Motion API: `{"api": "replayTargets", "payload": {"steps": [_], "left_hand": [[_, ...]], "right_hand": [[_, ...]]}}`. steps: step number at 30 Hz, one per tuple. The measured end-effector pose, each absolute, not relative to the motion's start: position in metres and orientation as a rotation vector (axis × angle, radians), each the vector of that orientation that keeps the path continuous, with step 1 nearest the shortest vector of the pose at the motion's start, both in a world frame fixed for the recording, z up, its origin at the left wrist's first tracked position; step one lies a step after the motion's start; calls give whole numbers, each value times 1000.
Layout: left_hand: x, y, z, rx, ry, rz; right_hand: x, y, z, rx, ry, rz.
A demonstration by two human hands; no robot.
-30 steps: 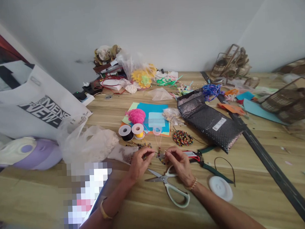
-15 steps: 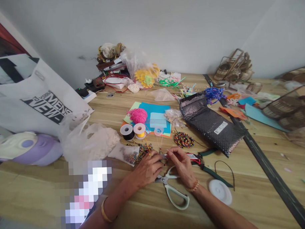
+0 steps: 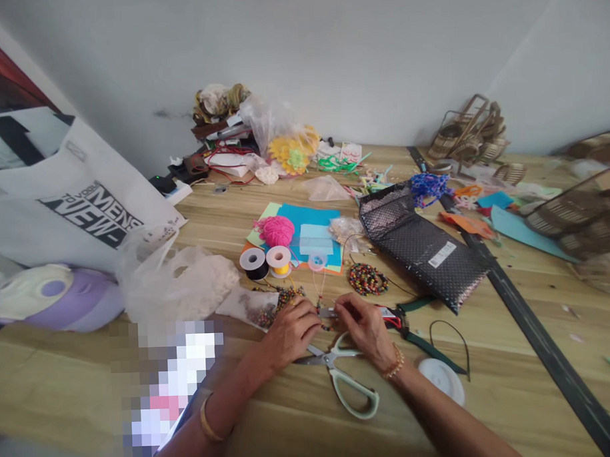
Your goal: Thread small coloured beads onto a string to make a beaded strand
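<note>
My left hand [image 3: 296, 327] is closed, its fingers curled beside a heap of small multicoloured beads [image 3: 287, 297]; what they hold is hidden. Facing it, my right hand [image 3: 363, 326] pinches with thumb and forefinger on something too small to make out. Between the fingertips of both hands lies a short beaded string [image 3: 319, 302], with thin thread running up toward a small clear spool [image 3: 317, 261]. Below the hands, white-handled scissors [image 3: 355, 393] rest with their blades apart. Green-handled pliers [image 3: 429, 347] lie partly behind my right hand.
A coil of strung beads [image 3: 367, 279] and a black padded envelope [image 3: 420, 244] lie to the right. Black and yellow thread spools [image 3: 255, 263] stand near pink yarn [image 3: 276, 231]. A white round lid [image 3: 441, 382] sits at right, a plastic bag [image 3: 187, 279] at left.
My left hand has drawn slightly left and back, so the gap between the hands is wider. More of the scissor blades and of the beaded string shows.
</note>
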State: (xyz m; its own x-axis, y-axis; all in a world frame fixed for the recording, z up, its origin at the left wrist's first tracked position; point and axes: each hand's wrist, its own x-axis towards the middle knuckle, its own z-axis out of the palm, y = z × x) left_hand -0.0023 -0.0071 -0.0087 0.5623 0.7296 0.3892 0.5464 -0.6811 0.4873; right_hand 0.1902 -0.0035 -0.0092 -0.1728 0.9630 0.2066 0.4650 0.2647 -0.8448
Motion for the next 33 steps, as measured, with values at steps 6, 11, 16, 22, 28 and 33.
{"api": "replayTargets", "payload": {"steps": [6, 11, 16, 22, 28, 33], "left_hand": [[4, -15, 2, 2636, 963, 607], [8, -21, 6, 2732, 1023, 450], [6, -19, 6, 2711, 1011, 452], [0, -15, 0, 2622, 984, 544], [-1, -11, -4, 2512, 1025, 690], [-1, -8, -2, 2483, 1091, 774]], "right_hand": [[192, -1, -9, -1352, -1762, 855], [193, 0, -8, -1353, -1764, 843], [193, 0, -8, -1335, -1756, 820], [193, 0, -6, -1332, -1749, 820], [193, 0, -6, -1323, -1753, 857], [192, 0, -6, -1313, -1760, 864]]}}
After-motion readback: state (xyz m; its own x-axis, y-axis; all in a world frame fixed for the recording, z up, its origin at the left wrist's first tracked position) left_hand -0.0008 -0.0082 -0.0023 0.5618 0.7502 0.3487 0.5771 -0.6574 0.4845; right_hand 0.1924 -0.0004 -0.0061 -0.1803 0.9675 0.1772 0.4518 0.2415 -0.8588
